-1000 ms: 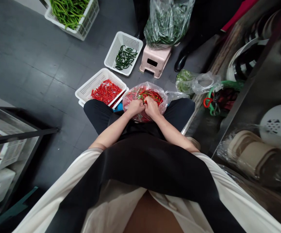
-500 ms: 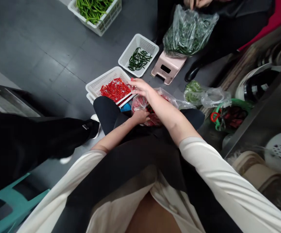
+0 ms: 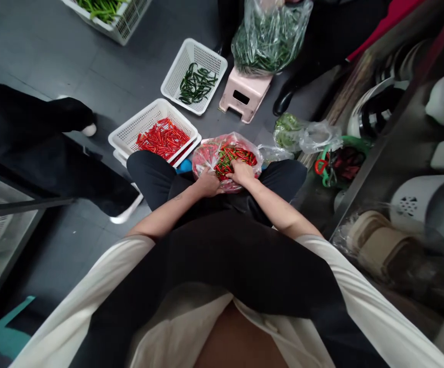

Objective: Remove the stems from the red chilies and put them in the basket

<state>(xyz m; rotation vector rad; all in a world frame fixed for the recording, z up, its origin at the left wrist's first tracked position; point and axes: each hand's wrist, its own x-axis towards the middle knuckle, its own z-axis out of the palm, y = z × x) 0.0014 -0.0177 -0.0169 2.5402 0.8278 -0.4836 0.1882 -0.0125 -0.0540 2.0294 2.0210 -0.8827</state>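
Between my knees rests a clear plastic bag full of red chillies with green stems. My left hand is closed on the near left edge of the bag. My right hand reaches into the bag's opening and touches the chillies; its fingertips are partly hidden among them, so its grip is unclear. Just beyond my left knee, a white basket holds loose red chillies, stacked on another basket. Farther off, a second white basket holds dark green chillies.
A pink stool bears a bag of green chillies held by another person. At the left, a person's dark-trousered legs stand close. A metal shelf with pots runs along the right. A green basket lies beside it.
My right hand has moved from near the red chilli basket back into the bag. The bag's opening now shows more chillies. The person at the left has stepped, and the view has shifted.
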